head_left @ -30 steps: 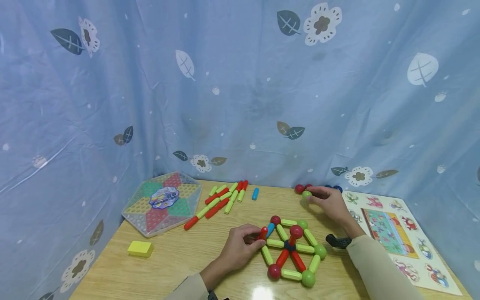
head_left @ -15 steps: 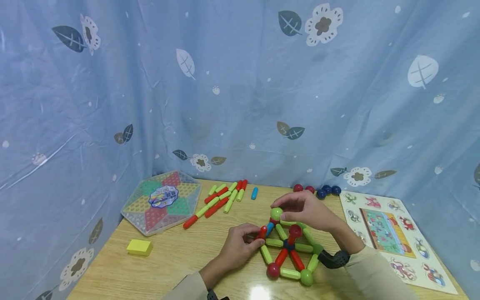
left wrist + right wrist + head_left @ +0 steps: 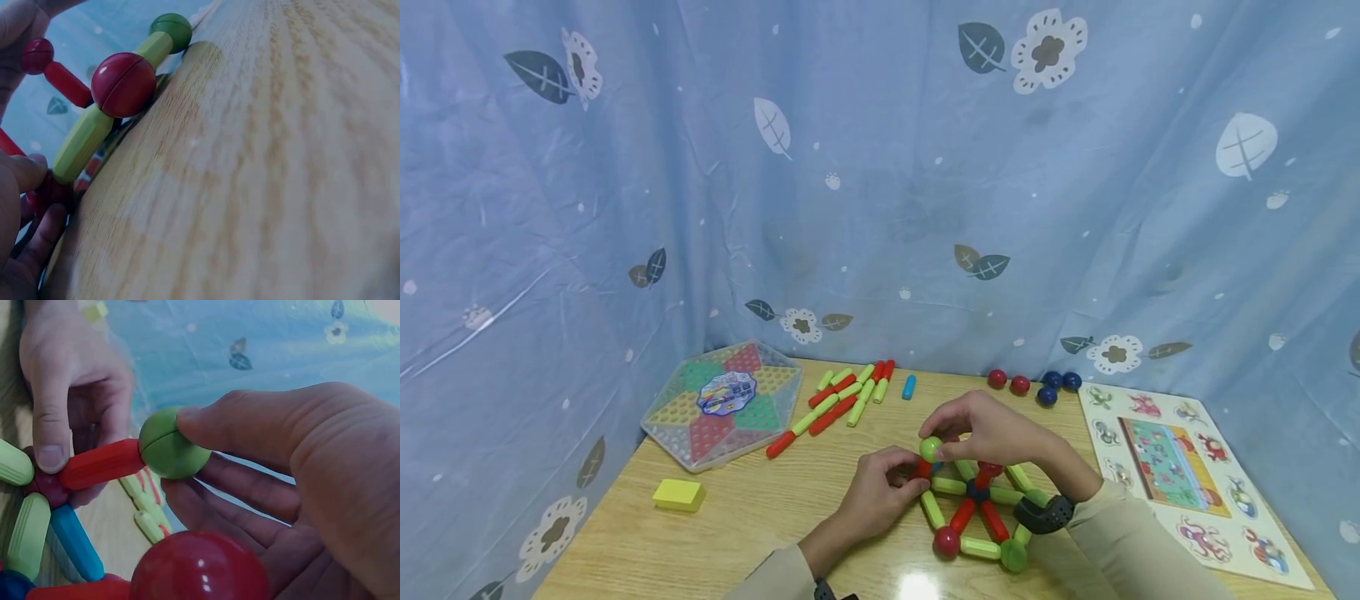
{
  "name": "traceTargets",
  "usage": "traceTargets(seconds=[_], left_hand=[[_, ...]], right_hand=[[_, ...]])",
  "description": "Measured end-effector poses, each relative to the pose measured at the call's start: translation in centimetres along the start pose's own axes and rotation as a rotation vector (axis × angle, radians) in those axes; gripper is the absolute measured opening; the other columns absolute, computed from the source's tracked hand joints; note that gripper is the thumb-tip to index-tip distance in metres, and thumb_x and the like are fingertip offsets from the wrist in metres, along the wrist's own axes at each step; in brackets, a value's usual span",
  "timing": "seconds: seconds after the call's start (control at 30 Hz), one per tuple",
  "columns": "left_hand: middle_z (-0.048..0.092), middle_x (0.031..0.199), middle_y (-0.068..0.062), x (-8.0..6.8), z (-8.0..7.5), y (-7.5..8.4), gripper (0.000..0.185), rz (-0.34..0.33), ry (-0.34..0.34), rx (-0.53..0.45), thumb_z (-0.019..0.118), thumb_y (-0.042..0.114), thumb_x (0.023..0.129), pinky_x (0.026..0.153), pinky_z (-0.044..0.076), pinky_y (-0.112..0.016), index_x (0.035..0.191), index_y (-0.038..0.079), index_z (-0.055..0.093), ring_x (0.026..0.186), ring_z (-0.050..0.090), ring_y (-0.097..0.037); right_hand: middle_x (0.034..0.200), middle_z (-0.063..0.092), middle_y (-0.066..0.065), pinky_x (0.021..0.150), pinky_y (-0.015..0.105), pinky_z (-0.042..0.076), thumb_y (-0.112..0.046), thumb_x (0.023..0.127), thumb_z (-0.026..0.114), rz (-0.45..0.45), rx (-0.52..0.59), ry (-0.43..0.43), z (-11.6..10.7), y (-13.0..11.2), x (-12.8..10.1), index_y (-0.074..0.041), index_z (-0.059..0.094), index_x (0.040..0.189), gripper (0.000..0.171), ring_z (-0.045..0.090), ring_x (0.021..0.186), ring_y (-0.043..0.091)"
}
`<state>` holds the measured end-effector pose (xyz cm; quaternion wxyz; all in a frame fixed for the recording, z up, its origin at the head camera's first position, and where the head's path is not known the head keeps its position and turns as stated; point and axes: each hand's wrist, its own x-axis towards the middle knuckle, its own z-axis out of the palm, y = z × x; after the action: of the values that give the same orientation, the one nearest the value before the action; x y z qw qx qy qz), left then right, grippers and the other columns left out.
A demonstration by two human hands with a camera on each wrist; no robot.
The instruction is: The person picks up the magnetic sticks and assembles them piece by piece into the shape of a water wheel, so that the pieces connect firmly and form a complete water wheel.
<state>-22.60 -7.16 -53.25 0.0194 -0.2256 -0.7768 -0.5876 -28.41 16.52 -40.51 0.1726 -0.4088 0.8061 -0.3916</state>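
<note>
R fingers (image 3: 250, 481) pinched green ball (image 3: 170, 449) on red rod (image 3: 103, 465), L fingers (image 3: 115, 415) gripped red joint (image 3: 50, 489); ball prob. light, hard, slick, best held mid-sides.

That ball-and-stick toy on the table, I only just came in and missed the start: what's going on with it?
A person is working on the ball-and-stick frame with both hands. The left hand pinches a dark red ball at one corner. The right hand holds a green ball against the tip of the red stick rising from that corner. Loose sticks, spare red balls and blue balls lie farther back.
</note>
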Motion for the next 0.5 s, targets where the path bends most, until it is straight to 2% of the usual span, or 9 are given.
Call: traceTargets(seconds=[0.1, 0.2, 0.37, 0.5], left_hand=[[0.080, 0.111, -0.005, 0.1, 0.1, -0.1, 0.018, 0.000, 0.000, -0.010, 0.084, 0.011, 0.097, 0.078, 0.063, -0.022, 0.115, 0.013, 0.081, 0.095, 0.076, -0.010], [0.080, 0.112, -0.007, 0.2, 0.2, -0.2, 0.020, 0.005, -0.005, 0.003, 0.084, 0.012, 0.098, 0.079, 0.064, -0.022, 0.117, 0.010, 0.082, 0.093, 0.076, -0.007], [0.080, 0.107, -0.005, 0.5, 0.2, -0.3, 0.018, 0.058, 0.006, 0.097, 0.084, 0.010, 0.098, 0.076, 0.061, -0.021, 0.115, 0.009, 0.082, 0.087, 0.068, 0.000], [0.080, 0.105, -0.003, 0.8, 0.1, -0.3, 0.018, 0.066, 0.014, 0.128, 0.084, 0.009, 0.097, 0.075, 0.058, -0.021, 0.115, 0.010, 0.083, 0.085, 0.065, 0.000]], right_hand=[[0.122, 0.081, 0.000, 0.098, 0.035, 0.063, -0.015, 0.102, 0.078, -0.003, -0.032, 0.073, -0.4, 0.4, -1.0, -0.016, 0.080, 0.126, 0.024, 0.078, 0.108, 0.015], [0.123, 0.080, 0.004, 0.097, 0.032, 0.063, -0.018, 0.106, 0.074, 0.024, -0.032, 0.217, -1.0, 1.9, -3.1, -0.017, 0.080, 0.125, 0.020, 0.077, 0.111, 0.018], [0.126, 0.077, 0.021, 0.092, 0.024, 0.062, -0.016, 0.109, 0.069, 0.129, 0.050, 0.462, -0.7, 7.0, -7.4, -0.007, 0.079, 0.126, 0.021, 0.078, 0.110, 0.017], [0.130, 0.075, 0.026, 0.092, 0.021, 0.061, -0.013, 0.109, 0.069, 0.181, 0.107, 0.552, 0.8, 10.8, -10.1, -0.001, 0.076, 0.131, 0.026, 0.077, 0.111, 0.009]])
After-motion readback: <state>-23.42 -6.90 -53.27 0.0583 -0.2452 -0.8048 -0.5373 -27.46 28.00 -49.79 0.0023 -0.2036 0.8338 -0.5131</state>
